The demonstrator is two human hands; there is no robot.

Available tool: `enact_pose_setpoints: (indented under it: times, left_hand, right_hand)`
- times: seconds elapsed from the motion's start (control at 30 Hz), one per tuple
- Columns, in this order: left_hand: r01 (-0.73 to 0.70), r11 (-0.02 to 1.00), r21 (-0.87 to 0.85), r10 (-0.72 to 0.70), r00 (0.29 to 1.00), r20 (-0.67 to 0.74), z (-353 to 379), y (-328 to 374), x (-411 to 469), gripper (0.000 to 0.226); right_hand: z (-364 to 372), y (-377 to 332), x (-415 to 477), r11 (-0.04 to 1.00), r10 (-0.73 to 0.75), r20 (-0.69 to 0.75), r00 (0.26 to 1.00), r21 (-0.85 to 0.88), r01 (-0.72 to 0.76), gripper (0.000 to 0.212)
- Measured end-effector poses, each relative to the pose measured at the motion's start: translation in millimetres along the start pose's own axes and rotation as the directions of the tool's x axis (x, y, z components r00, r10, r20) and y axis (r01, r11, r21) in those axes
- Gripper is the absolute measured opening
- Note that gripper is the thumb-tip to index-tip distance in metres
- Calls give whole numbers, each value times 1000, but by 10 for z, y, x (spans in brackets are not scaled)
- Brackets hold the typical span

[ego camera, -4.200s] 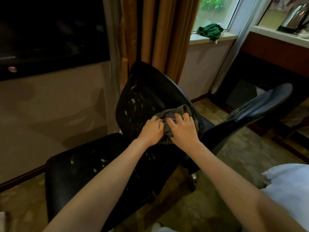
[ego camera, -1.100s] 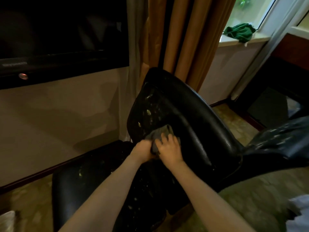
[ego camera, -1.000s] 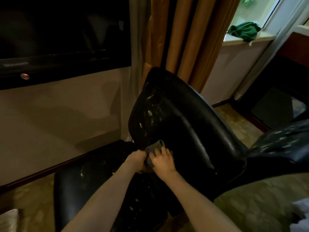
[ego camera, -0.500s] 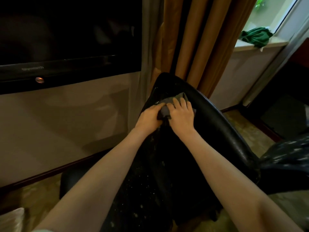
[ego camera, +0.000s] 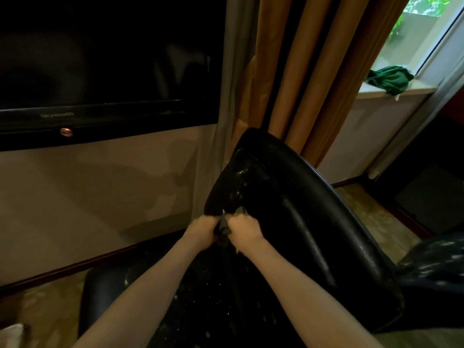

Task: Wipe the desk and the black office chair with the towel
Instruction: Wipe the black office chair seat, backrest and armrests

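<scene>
Head view: left grip [ego camera: 200, 231] and right grip [ego camera: 245, 229] clench the grey towel [ego camera: 223, 228] against the backrest of the black office chair [ego camera: 288, 209]; green cloth [ego camera: 389, 79] at two o'clock.

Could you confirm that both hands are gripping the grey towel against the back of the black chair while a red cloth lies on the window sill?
Not quite: the cloth on the window sill is green, not red, as the head view shows. The rest holds: the left hand and right hand grip the grey towel against the black chair back.
</scene>
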State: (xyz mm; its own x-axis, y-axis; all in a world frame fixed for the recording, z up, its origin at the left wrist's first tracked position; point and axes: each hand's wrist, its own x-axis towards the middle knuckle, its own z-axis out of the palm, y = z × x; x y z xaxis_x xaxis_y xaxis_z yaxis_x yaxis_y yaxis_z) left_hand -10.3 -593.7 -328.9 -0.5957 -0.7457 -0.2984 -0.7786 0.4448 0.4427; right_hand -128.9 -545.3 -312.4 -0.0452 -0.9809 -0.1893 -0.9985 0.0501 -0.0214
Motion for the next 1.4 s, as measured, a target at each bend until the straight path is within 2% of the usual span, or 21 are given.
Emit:
enact_pose_setpoints:
  times: [0.1,0.17,0.2,0.3,0.4,0.53,0.63,0.7,0.77,0.8,0.87,0.93,1.03,1.1,1.17,1.3,1.4]
  left_hand:
    - [-64,997,-50,54,981,-185,-446,118,76,42]
    - [-158,986,-61,128,931,-341,-691,243,137,50]
    - [-187,980,-65,147,907,-394,-779,308,181,54]
    - [-201,979,-43,167,900,-403,-873,453,379,61]
    - [-188,981,-55,158,925,-347,-742,506,563,62]
    - [-87,973,-214,7,938,-347,-423,492,645,44]
    - [3,970,-245,-70,962,-264,-264,375,634,32]
    - [107,978,-179,-131,983,-126,-137,240,564,30]
    - [205,974,-94,-204,979,20,13,75,444,27]
    - [236,969,-67,-231,970,72,70,14,384,26]
    - [250,965,-80,-242,966,94,95,-70,296,25]
    - [230,966,-121,-228,973,29,-32,-85,275,26]
    - [158,973,-168,-187,968,-170,-394,20,358,30]
    - [45,975,-218,-116,938,-327,-637,173,446,36]
    - [-46,973,-224,-55,904,-424,-813,326,575,46]
    - [-59,976,-208,-34,908,-418,-855,401,858,48]
    - [-2,970,-242,-98,912,-398,-719,336,925,42]
  right_hand:
    - [-388,97,136,997,-48,-246,968,-65,33,54]
    - [-634,198,244,989,-94,-430,898,-143,35,56]
    - [-758,257,286,987,-103,-469,877,-160,30,58]
    - [-912,473,400,983,-56,-376,925,-181,-14,65]
    - [-778,613,445,986,-9,-353,936,-158,-51,59]
    - [-568,550,526,994,-25,-310,950,-108,-10,44]
    - [-412,432,603,994,-60,-324,944,-106,27,38]
    - [-245,310,562,993,-63,-131,989,-107,49,35]
    - [-39,165,514,991,-90,80,993,-96,98,34]
    - [24,122,501,990,-97,153,984,-84,111,34]
    - [-6,36,481,985,-137,201,970,-81,155,34]
    - [-164,1,501,980,-162,157,974,-88,177,33]
    - [-474,98,605,972,-178,-104,979,-171,159,39]
    - [-674,230,685,972,-184,-293,938,-193,130,43]
    - [-855,385,799,976,-164,-400,902,-197,91,45]
    - [-848,581,978,983,-100,-377,921,-178,34,50]
    - [-666,533,1092,991,-100,-336,937,-121,63,48]
